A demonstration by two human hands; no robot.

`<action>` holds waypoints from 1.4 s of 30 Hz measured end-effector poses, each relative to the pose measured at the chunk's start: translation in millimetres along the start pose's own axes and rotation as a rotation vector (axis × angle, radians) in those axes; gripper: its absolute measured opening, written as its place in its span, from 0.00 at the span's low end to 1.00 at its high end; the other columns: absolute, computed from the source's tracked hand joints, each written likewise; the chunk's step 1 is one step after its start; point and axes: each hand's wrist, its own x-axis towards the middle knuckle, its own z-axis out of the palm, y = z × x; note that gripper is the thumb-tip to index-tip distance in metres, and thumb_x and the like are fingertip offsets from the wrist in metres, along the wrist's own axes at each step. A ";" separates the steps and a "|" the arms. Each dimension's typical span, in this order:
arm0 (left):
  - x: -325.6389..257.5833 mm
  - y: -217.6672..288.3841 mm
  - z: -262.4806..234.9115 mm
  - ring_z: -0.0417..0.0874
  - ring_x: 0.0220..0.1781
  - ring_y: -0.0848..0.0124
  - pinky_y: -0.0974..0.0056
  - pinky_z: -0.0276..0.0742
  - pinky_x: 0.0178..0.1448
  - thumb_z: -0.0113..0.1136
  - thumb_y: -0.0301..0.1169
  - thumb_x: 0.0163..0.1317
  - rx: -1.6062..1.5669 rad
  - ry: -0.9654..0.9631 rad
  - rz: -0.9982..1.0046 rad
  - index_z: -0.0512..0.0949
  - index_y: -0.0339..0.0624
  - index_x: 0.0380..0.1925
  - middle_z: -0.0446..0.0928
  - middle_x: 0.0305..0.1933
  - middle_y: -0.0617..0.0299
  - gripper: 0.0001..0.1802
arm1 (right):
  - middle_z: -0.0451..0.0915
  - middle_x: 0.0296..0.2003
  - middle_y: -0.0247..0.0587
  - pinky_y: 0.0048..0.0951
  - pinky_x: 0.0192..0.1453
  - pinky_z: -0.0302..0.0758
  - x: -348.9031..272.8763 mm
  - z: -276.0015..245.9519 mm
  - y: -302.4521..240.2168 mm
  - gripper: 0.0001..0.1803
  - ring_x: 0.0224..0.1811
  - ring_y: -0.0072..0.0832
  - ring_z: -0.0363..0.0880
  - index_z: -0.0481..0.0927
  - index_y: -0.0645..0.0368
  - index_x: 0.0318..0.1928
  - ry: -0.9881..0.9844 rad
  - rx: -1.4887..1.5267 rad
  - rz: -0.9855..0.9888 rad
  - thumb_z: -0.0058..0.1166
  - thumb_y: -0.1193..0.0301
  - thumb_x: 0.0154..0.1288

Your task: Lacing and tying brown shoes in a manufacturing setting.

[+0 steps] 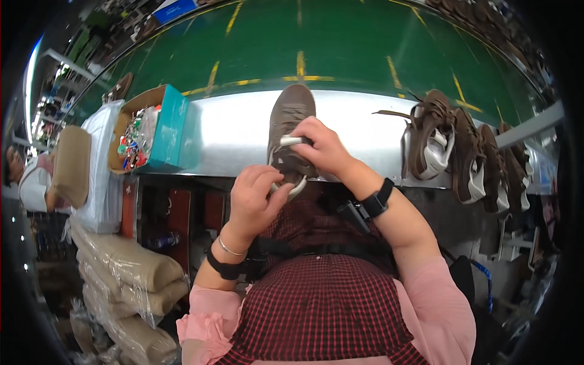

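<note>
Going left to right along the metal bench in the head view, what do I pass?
Open teal cardboard box of small colourful items → brown shoe held in both hands, left hand at its heel, right hand on top → row of brown shoes at the bench's right end.

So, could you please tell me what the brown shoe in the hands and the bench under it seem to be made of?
Brown shoe: the upper looks like matte suede or nubuck, soft and without shine, with a pale, rubber-like sole edge; I can't confirm either. Bench: apparently bare sheet metal, silvery and smooth, with a bright glare.
</note>
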 end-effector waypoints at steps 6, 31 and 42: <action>3.3 14.6 18.7 0.77 0.36 0.56 0.59 0.67 0.45 0.68 0.36 0.47 0.156 -0.477 -0.068 0.76 0.41 0.33 0.77 0.31 0.56 0.16 | 0.73 0.38 0.41 0.31 0.45 0.73 -3.4 2.7 -10.1 0.11 0.41 0.38 0.75 0.78 0.58 0.39 -0.012 -0.031 0.025 0.57 0.72 0.53; 30.0 -7.5 38.0 0.75 0.23 0.64 0.63 0.73 0.31 0.68 0.28 0.47 -0.053 -0.371 -0.137 0.74 0.37 0.33 0.74 0.22 0.57 0.15 | 0.75 0.37 0.41 0.30 0.47 0.71 24.5 -8.8 10.4 0.16 0.42 0.34 0.74 0.81 0.59 0.38 -0.326 -0.090 0.075 0.63 0.68 0.47; 49.5 -28.4 25.4 0.80 0.25 0.65 0.61 0.74 0.30 0.59 0.26 0.53 -0.437 -0.530 -0.873 0.73 0.37 0.24 0.76 0.21 0.59 0.05 | 0.76 0.37 0.41 0.30 0.48 0.72 24.4 -10.7 -4.0 0.15 0.42 0.33 0.75 0.81 0.60 0.39 -0.334 -0.095 0.137 0.60 0.69 0.50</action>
